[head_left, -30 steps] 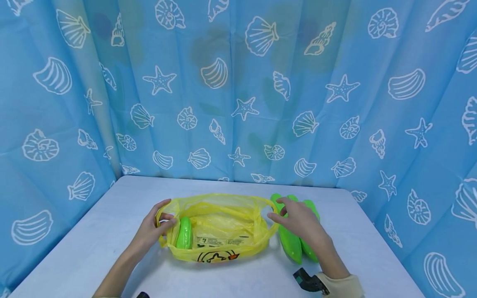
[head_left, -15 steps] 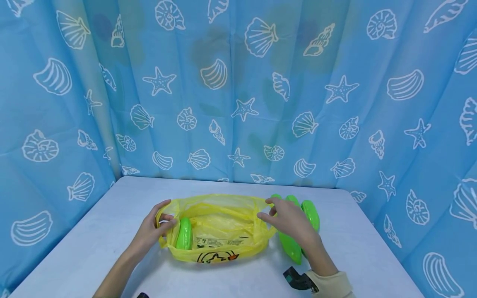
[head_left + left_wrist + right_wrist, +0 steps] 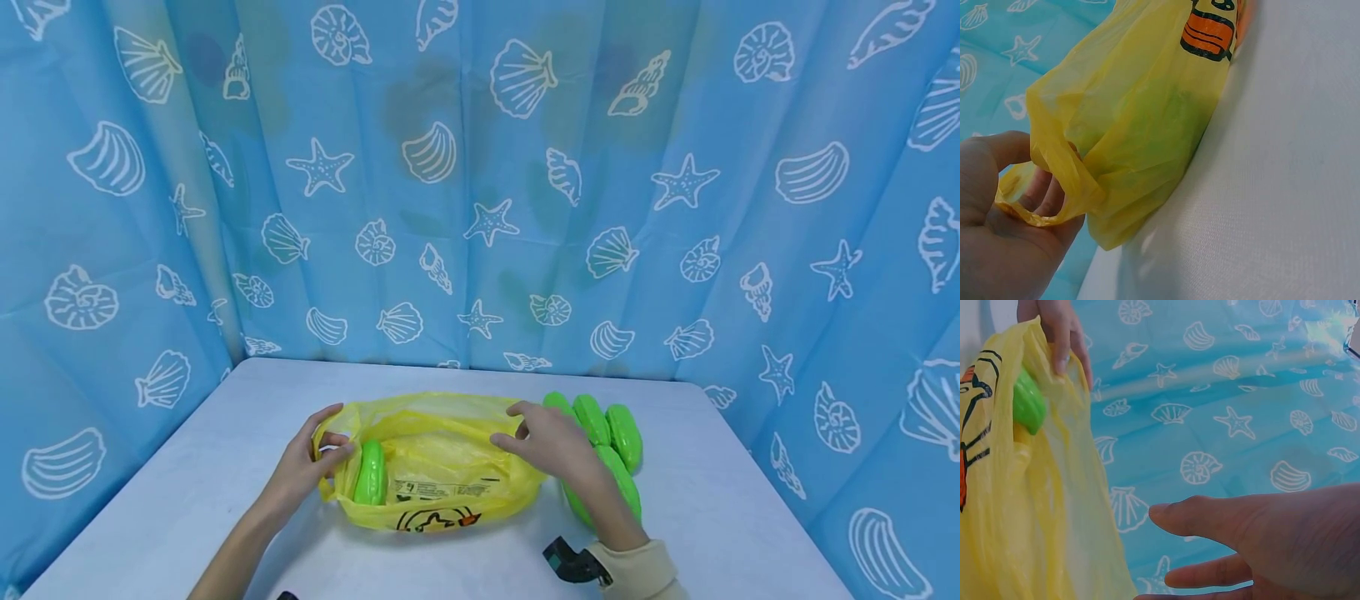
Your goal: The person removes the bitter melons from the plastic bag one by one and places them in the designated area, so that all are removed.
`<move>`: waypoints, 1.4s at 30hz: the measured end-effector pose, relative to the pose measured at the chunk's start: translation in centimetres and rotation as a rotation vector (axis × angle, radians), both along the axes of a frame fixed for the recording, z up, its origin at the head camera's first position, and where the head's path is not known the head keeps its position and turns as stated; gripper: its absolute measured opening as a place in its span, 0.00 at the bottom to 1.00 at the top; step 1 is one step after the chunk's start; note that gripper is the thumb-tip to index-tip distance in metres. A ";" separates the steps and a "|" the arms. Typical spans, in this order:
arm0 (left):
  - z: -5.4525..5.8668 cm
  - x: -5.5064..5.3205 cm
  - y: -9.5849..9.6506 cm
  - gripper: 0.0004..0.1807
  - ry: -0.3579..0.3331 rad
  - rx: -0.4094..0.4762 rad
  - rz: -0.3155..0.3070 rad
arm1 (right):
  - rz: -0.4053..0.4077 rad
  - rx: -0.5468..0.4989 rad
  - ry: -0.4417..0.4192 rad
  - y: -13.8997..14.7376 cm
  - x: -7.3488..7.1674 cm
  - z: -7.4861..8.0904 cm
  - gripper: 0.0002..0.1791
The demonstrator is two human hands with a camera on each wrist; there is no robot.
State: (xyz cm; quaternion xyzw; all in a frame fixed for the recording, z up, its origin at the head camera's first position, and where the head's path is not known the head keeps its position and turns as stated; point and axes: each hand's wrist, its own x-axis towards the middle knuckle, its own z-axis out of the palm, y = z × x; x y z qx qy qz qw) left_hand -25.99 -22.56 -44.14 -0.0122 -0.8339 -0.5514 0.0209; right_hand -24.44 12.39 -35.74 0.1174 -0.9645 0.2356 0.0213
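A yellow plastic bag (image 3: 450,454) lies with its mouth spread on the table, dark print on its front. My left hand (image 3: 296,462) grips its left handle, fingers hooked through the loop, as the left wrist view shows around the thin film (image 3: 1063,159). Inside, by that hand, stands a glossy green cucumber-like piece (image 3: 371,472). Over the bag's right end is my right hand (image 3: 551,442), with nothing in its grasp; in the right wrist view its thumb and fingers (image 3: 1200,515) are spread apart beside the bag.
Several more glossy green long pieces (image 3: 625,437) lie right of the bag, partly behind my right forearm. The white table (image 3: 720,500) ends at a blue shell-print curtain (image 3: 465,208) at the back and sides.
My right hand has moved left from the green pieces and the bag's right handle to over the bag's right end, uncovering more of the pieces. The left hand keeps its place on the handle.
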 end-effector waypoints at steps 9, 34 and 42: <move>0.0 0.1 0.1 0.39 0.010 0.002 -0.009 | 0.044 -0.017 -0.026 -1.0 -0.1 -0.6 0.30; -0.3 -0.2 -0.2 0.39 -0.005 0.004 -0.019 | 0.104 0.069 -0.077 -4.7 -0.9 -2.2 0.32; -0.2 -0.1 -0.1 0.39 -0.005 -0.003 -0.009 | 0.112 0.064 -0.103 -5.5 -1.4 -2.5 0.32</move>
